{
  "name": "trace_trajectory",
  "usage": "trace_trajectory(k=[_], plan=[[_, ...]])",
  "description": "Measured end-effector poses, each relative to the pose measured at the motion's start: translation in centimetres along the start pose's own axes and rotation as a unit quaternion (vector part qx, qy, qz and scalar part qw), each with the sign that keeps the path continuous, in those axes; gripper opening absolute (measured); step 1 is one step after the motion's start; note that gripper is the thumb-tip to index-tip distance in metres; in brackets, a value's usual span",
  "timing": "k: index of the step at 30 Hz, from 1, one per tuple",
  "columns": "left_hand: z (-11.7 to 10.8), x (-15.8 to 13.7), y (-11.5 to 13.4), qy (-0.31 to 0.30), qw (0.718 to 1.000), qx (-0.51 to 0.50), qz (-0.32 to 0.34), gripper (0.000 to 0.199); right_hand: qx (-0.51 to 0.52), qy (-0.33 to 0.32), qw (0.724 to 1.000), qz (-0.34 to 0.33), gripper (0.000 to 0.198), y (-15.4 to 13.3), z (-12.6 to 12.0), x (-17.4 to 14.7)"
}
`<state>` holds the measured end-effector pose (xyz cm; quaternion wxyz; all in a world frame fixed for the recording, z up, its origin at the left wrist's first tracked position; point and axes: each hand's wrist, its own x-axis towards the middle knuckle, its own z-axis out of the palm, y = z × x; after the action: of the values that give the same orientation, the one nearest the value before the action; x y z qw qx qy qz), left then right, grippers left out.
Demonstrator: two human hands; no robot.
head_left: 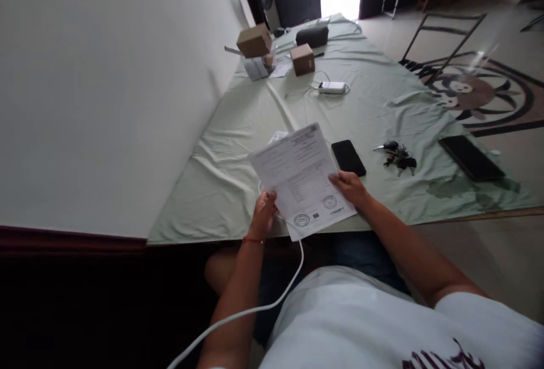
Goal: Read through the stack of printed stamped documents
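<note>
A printed sheet of paper with two round stamps near its lower edge is held up over the near edge of the table. My left hand pinches its left side, with the thumb on the front. On the opposite side, my right hand grips the paper's right edge, thumb also on top. The fingers behind the sheet are hidden. Close beyond my right hand lies a black phone. Part of a white printed item shows behind the sheet's top edge. A white cable runs from beneath the paper past my left arm.
A pale green cloth covers the table. Keys and a dark tablet-like device lie at right. Farther back are a white power strip, a small carton, another carton and a dark case. A white wall borders the left.
</note>
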<state>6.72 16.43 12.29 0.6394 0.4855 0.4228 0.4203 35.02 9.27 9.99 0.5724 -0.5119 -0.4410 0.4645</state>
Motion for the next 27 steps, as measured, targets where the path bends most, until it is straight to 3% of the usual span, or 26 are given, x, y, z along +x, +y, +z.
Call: trace_trajectory(k=[5,13,18,27], plan=[[0.6,-0.7,-0.4,-0.063,0.993,0.098,-0.030,0.049,0.057,0.003,0.998,0.036,0.047,-0.4,-0.2,-0.8],[1.7,-0.3,-0.9,-0.021,0.997,0.076,-0.015,0.062,0.146,0.017,0.988,0.041,0.044,-0.7,0.1,-0.7],[2.0,-0.8,-0.9,-0.038,0.995,0.096,0.012,0.055,0.125,0.001,0.991,0.039,0.047,-0.8,0.2,-0.8],[1.6,-1.1,-1.4,-0.033,0.993,0.097,0.050,0.061,0.122,-0.044,0.991,0.029,0.048,-0.9,0.5,-1.3]])
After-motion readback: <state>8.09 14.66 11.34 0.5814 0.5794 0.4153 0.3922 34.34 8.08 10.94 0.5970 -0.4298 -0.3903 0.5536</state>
